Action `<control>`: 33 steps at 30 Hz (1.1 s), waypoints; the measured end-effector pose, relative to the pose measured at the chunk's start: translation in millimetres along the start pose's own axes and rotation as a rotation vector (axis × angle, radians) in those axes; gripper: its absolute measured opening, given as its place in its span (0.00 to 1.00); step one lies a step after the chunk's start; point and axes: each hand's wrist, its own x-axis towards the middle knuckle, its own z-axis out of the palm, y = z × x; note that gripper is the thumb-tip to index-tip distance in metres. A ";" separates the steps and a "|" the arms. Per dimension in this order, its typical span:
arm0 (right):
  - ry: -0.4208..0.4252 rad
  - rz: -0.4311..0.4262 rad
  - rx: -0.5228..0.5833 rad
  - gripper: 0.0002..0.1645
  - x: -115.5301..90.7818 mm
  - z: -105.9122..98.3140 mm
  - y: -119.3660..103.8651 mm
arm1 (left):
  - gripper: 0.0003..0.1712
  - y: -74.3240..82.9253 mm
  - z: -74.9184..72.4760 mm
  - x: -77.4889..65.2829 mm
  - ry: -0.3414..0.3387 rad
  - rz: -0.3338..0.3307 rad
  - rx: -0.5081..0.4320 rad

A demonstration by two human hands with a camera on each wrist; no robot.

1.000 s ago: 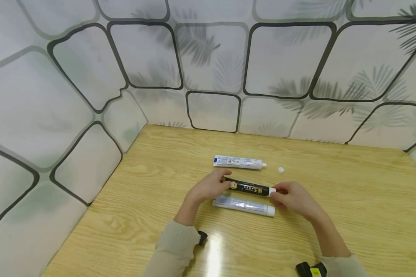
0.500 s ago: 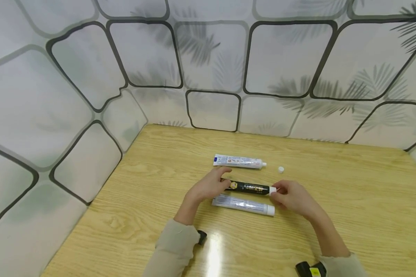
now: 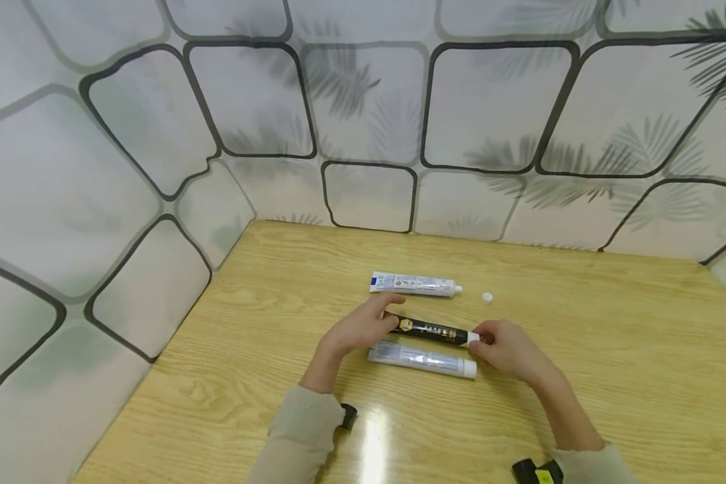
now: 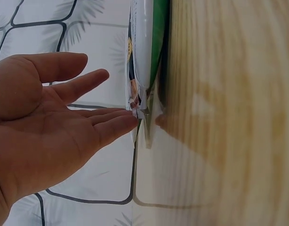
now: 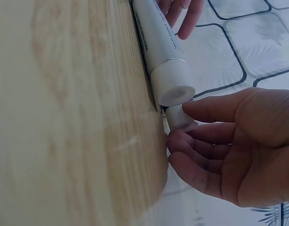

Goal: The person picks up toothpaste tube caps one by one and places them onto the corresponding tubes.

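A black toothpaste tube (image 3: 432, 331) with gold lettering lies crosswise on the table, its white cap (image 3: 473, 339) to the right. My right hand (image 3: 508, 349) pinches that cap between thumb and fingers; the right wrist view shows the cap (image 5: 178, 117) partly covered by the fingertips. At the tube's other end is my left hand (image 3: 358, 329), fingers extended and thumb apart, fingertips at the flat crimp. Nearer to me lies a silvery-white toothpaste tube (image 3: 420, 358) with its cap (image 5: 172, 82) on. Farther back is an uncapped white toothpaste tube (image 3: 414, 284).
A loose white cap (image 3: 487, 298) sits right of the back tube's nozzle. The wooden table (image 3: 611, 323) meets a patterned wall covering (image 3: 363, 101) at the back and left. Black wrist devices (image 3: 537, 472) are worn at both cuffs.
The lettering on the black tube has turned slightly, as if the tube rolled a little. Both hands keep nearly the same places, and the view has shifted slightly.
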 end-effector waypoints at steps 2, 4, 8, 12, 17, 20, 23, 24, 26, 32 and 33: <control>0.002 -0.002 0.006 0.16 -0.7 -0.6 -0.4 | 0.25 0.1 -0.4 0.1 0.001 0.003 0.004; -0.003 -0.006 0.010 0.16 -1.5 -0.3 -0.8 | 0.25 -0.6 -0.6 -1.0 0.001 -0.005 0.006; -0.028 -0.007 0.035 0.18 -3.3 0.6 -1.9 | 0.25 -0.5 -1.4 -6.2 0.002 -0.024 0.008; -0.042 0.000 0.052 0.23 -3.3 -2.4 -2.8 | 0.25 0.8 -4.0 -7.4 0.022 -0.036 0.024; -0.046 0.025 0.074 0.26 -5.2 -8.2 -0.7 | 0.24 4.5 -8.3 -4.1 0.061 -0.030 0.062; -0.020 0.056 0.106 0.26 -9.6 -12.3 3.0 | 0.23 6.3 -8.5 3.1 0.072 -0.021 0.100; 0.037 0.080 0.093 0.25 -12.1 -17.3 9.2 | 0.22 8.5 -9.3 15.1 0.080 -0.005 0.152; 0.055 0.089 0.083 0.24 -11.9 -19.2 11.0 | 0.22 8.6 -10.2 20.4 0.082 0.004 0.175; 0.088 0.101 0.068 0.24 -9.7 -23.2 15.0 | 0.22 8.5 -13.3 32.4 0.072 0.029 0.215; 0.109 0.145 0.095 0.30 6.9 -31.0 28.0 | 0.25 2.5 -26.5 65.8 -0.096 0.140 0.239; 0.112 0.149 0.099 0.31 10.1 -31.9 30.6 | 0.25 1.6 -28.2 69.7 -0.124 0.152 0.244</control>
